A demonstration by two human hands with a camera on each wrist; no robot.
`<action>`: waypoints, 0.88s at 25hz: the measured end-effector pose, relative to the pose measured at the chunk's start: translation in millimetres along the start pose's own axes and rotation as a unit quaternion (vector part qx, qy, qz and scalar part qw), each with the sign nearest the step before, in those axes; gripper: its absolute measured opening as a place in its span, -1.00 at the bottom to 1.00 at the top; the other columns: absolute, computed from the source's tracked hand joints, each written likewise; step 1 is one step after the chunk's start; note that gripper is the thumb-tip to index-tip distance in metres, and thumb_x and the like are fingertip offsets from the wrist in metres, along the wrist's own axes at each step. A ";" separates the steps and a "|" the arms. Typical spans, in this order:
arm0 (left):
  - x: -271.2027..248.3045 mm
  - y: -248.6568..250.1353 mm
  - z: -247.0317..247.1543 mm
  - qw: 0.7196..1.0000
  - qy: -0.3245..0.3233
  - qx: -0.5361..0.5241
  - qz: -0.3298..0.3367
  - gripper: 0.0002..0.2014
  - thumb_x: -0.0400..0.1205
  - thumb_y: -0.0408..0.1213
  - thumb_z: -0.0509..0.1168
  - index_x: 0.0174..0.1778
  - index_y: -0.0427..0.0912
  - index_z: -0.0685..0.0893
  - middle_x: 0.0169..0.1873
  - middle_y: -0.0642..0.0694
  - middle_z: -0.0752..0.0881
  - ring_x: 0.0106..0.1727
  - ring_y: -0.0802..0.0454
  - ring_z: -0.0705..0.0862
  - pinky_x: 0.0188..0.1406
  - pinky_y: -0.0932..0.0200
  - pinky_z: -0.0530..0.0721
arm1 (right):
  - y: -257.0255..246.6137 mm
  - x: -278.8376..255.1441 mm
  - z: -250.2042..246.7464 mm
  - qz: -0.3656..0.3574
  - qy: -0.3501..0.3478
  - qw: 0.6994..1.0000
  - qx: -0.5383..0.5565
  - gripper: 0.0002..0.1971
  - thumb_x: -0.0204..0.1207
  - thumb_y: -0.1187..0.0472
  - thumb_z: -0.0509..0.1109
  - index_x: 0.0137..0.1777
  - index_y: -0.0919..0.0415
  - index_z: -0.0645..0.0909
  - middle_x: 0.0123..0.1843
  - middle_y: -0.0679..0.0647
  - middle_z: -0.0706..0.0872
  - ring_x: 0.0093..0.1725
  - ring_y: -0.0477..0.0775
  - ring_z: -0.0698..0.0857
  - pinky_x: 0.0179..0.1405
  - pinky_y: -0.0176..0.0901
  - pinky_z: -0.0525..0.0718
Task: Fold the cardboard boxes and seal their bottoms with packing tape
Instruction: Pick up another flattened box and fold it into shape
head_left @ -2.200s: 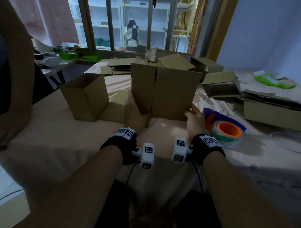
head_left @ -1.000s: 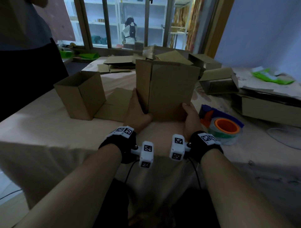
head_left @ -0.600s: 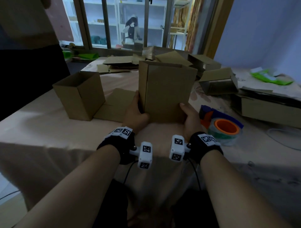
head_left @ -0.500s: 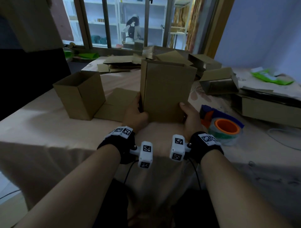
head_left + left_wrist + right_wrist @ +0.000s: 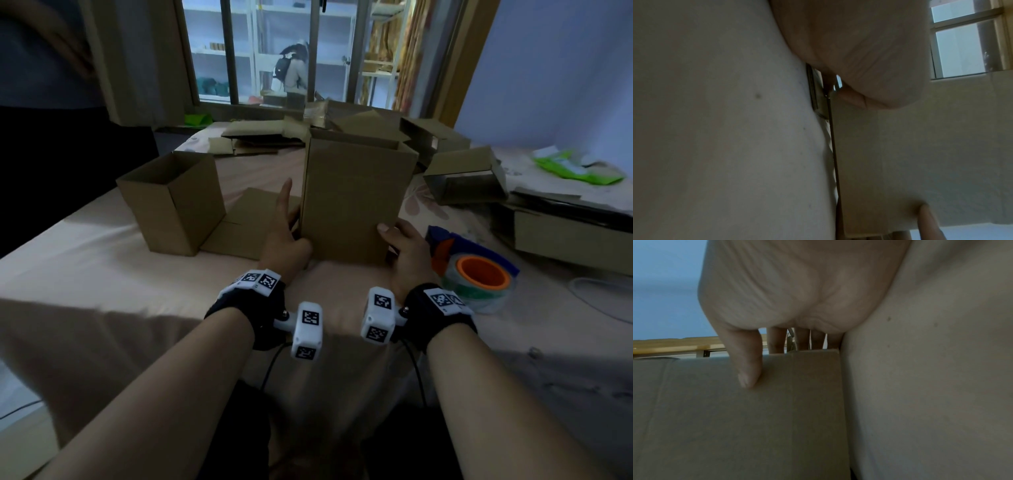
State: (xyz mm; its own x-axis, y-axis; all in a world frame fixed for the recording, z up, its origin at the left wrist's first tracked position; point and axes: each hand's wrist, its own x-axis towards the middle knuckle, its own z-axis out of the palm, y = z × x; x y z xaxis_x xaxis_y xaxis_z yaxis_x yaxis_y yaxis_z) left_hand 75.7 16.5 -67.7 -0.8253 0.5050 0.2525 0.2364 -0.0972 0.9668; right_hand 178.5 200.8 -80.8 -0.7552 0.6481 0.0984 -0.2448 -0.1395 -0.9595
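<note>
Cardboard box (image 5: 356, 198) upright between both hands' fingers (image 5: 284, 192).

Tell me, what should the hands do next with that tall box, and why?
Probably tip the box over so its bottom faces up. It stands upright between the left hand and right hand, no tape shows on it, and the tape roll lies beside the right hand.

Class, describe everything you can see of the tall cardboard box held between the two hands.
The tall cardboard box is plain brown corrugated card, standing upright on the cloth-covered table, open at the top with flaps up. The left hand touches its left edge, index finger straight. The right hand grips its lower right corner, thumb on the front face.
</note>
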 end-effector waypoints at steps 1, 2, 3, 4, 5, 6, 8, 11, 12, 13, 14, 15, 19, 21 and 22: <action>-0.2 -0.6 0.0 1.000 -0.002 -0.010 -0.002 0.12 0.43 -0.75 0.17 0.66 0.45 -0.01 0.54 -0.10 0.51 0.40 -0.29 0.61 -0.48 0.26 0.66 | -0.4 -0.9 0.1 0.000 0.006 1.000 0.000 -0.63 0.43 0.11 0.55 0.26 0.02 0.72 0.19 0.07 0.80 0.25 0.19 0.72 0.32 0.30 0.65; 0.3 -1.1 -0.2 1.000 -0.002 -0.017 -0.006 0.12 0.43 -0.76 0.16 0.66 0.44 0.01 0.55 -0.10 0.51 0.39 -0.32 0.61 -0.51 0.25 0.65 | -0.4 -0.9 0.0 0.001 0.009 1.000 0.004 -0.61 0.43 0.13 0.55 0.27 0.04 0.71 0.20 0.08 0.80 0.25 0.18 0.72 0.31 0.29 0.66; 1.2 -1.9 -0.4 1.000 -0.002 -0.021 -0.010 0.12 0.42 -0.77 0.17 0.66 0.44 0.03 0.56 -0.10 0.50 0.40 -0.33 0.60 -0.52 0.26 0.64 | 0.1 -0.9 0.0 0.003 0.010 1.000 0.009 -0.59 0.42 0.14 0.56 0.29 0.06 0.70 0.21 0.08 0.79 0.25 0.18 0.72 0.30 0.29 0.66; 2.2 -2.8 -0.6 1.000 -0.004 -0.024 -0.011 0.12 0.41 -0.76 0.18 0.66 0.44 0.04 0.56 -0.11 0.49 0.42 -0.34 0.59 -0.53 0.27 0.64 | 0.5 -0.6 0.2 0.003 0.011 1.000 0.013 -0.57 0.41 0.14 0.57 0.30 0.07 0.69 0.22 0.09 0.79 0.26 0.19 0.71 0.29 0.29 0.67; 3.3 -3.6 -0.9 1.000 -0.004 -0.023 -0.010 0.11 0.40 -0.75 0.18 0.66 0.44 0.06 0.56 -0.11 0.50 0.42 -0.35 0.58 -0.53 0.26 0.64 | 0.5 -0.5 0.5 0.002 0.011 1.000 0.018 -0.56 0.41 0.15 0.57 0.31 0.08 0.68 0.23 0.09 0.78 0.26 0.20 0.71 0.28 0.29 0.67; 3.9 -4.2 -1.0 1.000 -0.003 -0.022 -0.010 0.10 0.41 -0.74 0.18 0.65 0.43 0.07 0.54 -0.12 0.51 0.41 -0.35 0.59 -0.54 0.23 0.65 | 0.9 0.0 0.7 0.001 0.012 1.000 0.023 -0.56 0.41 0.16 0.58 0.31 0.08 0.67 0.24 0.10 0.77 0.26 0.21 0.72 0.28 0.29 0.68; 4.8 -4.5 -1.0 1.000 -0.005 -0.021 -0.009 0.07 0.41 -0.75 0.16 0.66 0.38 0.10 0.51 -0.17 0.54 0.37 -0.38 0.61 -0.54 0.22 0.65 | 0.8 1.1 0.8 -0.001 0.012 1.000 0.028 -0.56 0.40 0.19 0.59 0.29 0.07 0.65 0.28 0.13 0.75 0.27 0.24 0.71 0.28 0.32 0.67; 4.2 -4.0 0.0 1.000 -0.015 -0.014 0.001 0.04 0.42 -0.78 0.15 0.69 0.27 0.13 0.47 -0.25 0.56 0.35 -0.38 0.62 -0.48 0.27 0.67 | 0.2 1.4 0.5 -0.002 0.007 1.000 0.029 -0.50 0.35 0.22 0.60 0.29 0.04 0.57 0.31 0.13 0.70 0.29 0.24 0.69 0.29 0.34 0.66; 3.6 -3.9 0.1 1.000 -0.020 -0.011 0.004 0.04 0.42 -0.77 0.15 0.69 0.26 0.13 0.47 -0.25 0.57 0.36 -0.33 0.63 -0.44 0.28 0.68 | 0.0 1.5 0.1 -0.002 0.005 1.000 0.029 -0.49 0.35 0.23 0.60 0.29 0.02 0.55 0.32 0.12 0.69 0.29 0.24 0.68 0.29 0.34 0.66; 3.1 -3.3 -0.1 1.000 -0.023 -0.006 0.003 0.03 0.43 -0.76 0.15 0.69 0.26 0.13 0.47 -0.23 0.57 0.34 -0.28 0.65 -0.43 0.29 0.69 | -0.1 1.5 -0.4 -0.001 0.003 1.000 0.029 -0.50 0.37 0.25 0.60 0.28 -0.01 0.54 0.32 0.10 0.68 0.30 0.23 0.67 0.29 0.33 0.65; 2.5 -2.9 -0.3 1.000 -0.023 0.001 0.001 0.02 0.43 -0.75 0.16 0.68 0.27 0.15 0.45 -0.21 0.58 0.28 -0.23 0.68 -0.44 0.30 0.68 | -0.7 1.1 -0.6 0.002 0.001 1.000 0.031 -0.51 0.39 0.27 0.58 0.28 -0.02 0.53 0.33 0.09 0.67 0.30 0.23 0.66 0.30 0.33 0.65; 1.8 -2.2 -0.5 1.000 -0.023 0.009 0.000 0.01 0.44 -0.75 0.16 0.67 0.29 0.16 0.41 -0.20 0.60 0.16 -0.18 0.72 -0.46 0.30 0.67 | -1.3 0.3 -0.5 0.004 -0.001 0.999 0.037 -0.52 0.41 0.30 0.57 0.28 -0.01 0.52 0.33 0.09 0.65 0.31 0.23 0.65 0.31 0.33 0.64; 1.1 0.2 -0.5 0.999 -0.028 0.039 -0.009 -0.01 0.44 -0.73 0.17 0.63 0.32 0.19 0.18 -0.14 0.69 -0.27 0.04 0.76 -0.51 0.24 0.64 | -1.1 0.8 1.1 0.009 0.001 0.998 0.070 -0.44 0.43 0.37 0.55 0.35 0.05 0.41 0.41 0.14 0.53 0.37 0.26 0.59 0.35 0.31 0.62; -0.5 1.5 0.2 0.998 -0.018 0.054 -0.023 -0.05 0.43 -0.72 0.17 0.61 0.29 0.25 0.07 -0.14 0.72 -0.34 0.08 0.75 -0.51 0.20 0.66 | -0.4 1.4 1.7 0.011 0.006 0.997 0.080 -0.35 0.41 0.37 0.56 0.41 0.04 0.35 0.43 0.12 0.51 0.38 0.24 0.57 0.38 0.32 0.59; -0.5 1.4 0.3 0.998 -0.014 0.063 -0.026 -0.09 0.43 -0.71 0.17 0.57 0.28 0.30 0.03 -0.14 0.74 -0.33 0.04 0.76 -0.49 0.14 0.68 | 0.6 1.9 1.4 0.014 0.007 0.997 0.081 -0.30 0.38 0.35 0.59 0.43 0.02 0.33 0.43 0.10 0.51 0.37 0.23 0.57 0.39 0.33 0.58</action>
State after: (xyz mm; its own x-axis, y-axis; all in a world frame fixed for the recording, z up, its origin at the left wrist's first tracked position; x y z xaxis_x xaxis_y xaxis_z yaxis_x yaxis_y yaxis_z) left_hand 76.6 16.4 -66.5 -0.8235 0.5309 0.1997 0.2584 0.0377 0.9653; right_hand 176.1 200.9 -80.8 -0.7553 0.6519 0.0671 -0.3190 -0.2763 -0.9066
